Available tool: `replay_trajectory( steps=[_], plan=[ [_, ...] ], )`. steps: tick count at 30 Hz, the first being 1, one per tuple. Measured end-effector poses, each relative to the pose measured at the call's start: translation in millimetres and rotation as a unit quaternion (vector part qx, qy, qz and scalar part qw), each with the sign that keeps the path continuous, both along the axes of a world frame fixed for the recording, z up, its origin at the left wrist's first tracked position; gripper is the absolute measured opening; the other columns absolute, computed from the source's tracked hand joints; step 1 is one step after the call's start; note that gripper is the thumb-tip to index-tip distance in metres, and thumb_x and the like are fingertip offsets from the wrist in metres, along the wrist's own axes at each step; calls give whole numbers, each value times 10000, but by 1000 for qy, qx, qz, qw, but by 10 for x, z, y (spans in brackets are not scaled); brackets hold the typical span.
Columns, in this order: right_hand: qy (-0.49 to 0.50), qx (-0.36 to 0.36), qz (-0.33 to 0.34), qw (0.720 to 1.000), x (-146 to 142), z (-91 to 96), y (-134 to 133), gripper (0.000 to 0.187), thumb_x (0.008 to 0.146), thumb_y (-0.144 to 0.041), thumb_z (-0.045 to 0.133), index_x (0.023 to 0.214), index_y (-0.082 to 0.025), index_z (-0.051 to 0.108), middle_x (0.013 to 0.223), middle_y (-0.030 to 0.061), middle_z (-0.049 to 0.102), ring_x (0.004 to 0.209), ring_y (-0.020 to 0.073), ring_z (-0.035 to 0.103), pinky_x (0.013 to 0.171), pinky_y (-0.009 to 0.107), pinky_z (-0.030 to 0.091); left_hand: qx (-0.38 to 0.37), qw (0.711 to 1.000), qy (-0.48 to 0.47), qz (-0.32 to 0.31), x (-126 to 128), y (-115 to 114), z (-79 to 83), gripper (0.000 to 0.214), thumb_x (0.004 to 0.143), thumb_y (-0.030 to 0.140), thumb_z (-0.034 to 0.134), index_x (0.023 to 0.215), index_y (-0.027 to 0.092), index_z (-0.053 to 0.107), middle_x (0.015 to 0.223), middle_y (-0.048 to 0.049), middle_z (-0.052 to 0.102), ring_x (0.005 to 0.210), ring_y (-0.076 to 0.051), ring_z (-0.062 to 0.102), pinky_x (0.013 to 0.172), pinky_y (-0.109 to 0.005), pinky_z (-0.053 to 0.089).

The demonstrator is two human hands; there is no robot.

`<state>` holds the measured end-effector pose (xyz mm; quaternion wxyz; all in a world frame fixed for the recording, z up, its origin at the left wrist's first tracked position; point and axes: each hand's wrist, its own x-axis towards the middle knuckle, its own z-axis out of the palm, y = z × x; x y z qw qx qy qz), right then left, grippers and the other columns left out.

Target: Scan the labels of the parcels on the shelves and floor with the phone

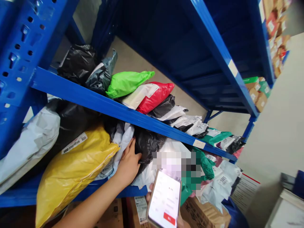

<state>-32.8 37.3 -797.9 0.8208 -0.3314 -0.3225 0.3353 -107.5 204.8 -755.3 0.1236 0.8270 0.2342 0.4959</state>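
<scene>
My left hand (129, 161) reaches in among the parcels on the lower shelf. Its fingers are stretched out and apart, touching a light grey mailer bag (123, 142) beside a black plastic parcel (147, 144); the fingertips are partly hidden between the two. In my right hand (181, 222) is a smartphone (163, 199), its lit screen facing me with a red button near the bottom. To the left of my left hand bulges a yellow mailer bag (76, 171) with a white label. A white mailer bag (144, 175) lies between my left hand and the phone.
A blue shelf beam (118, 115) crosses above my left hand. Over it lie green (128, 83), red (156, 95) and black (79, 61) parcels. Cardboard boxes (204, 210) stand below. At right are a parcel marked 5005 (222, 182) and a white wall (275, 133).
</scene>
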Motion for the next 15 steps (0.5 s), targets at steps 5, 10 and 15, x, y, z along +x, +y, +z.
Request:
replay_trajectory(
  steps=[5,10,15],
  plan=[
    [-62,67,-113,989,-210,314,151,901,596,-294,842,1379,-326,397,1098,81,731,759,231,700,458,260,538,21,985,-5,-170,-129,-43,-29,147,834,196,554,777,155,684,1587,-109,-105,1446,-344,-55,1159,-553,163],
    [-145,101,-101,979,-434,449,466,601,678,-340,800,1219,-264,550,1103,89,710,609,144,623,479,253,525,104,993,23,-46,-300,68,-144,322,912,208,363,1123,96,579,1543,-228,207,1377,-295,343,1069,-456,412],
    [-240,64,-137,959,-497,409,787,398,767,-330,718,1102,-203,545,1043,88,673,649,134,610,476,241,537,309,934,50,170,-358,225,-240,545,779,11,359,1313,-63,441,1482,-228,335,1330,-278,418,1038,-383,456]
  ],
)
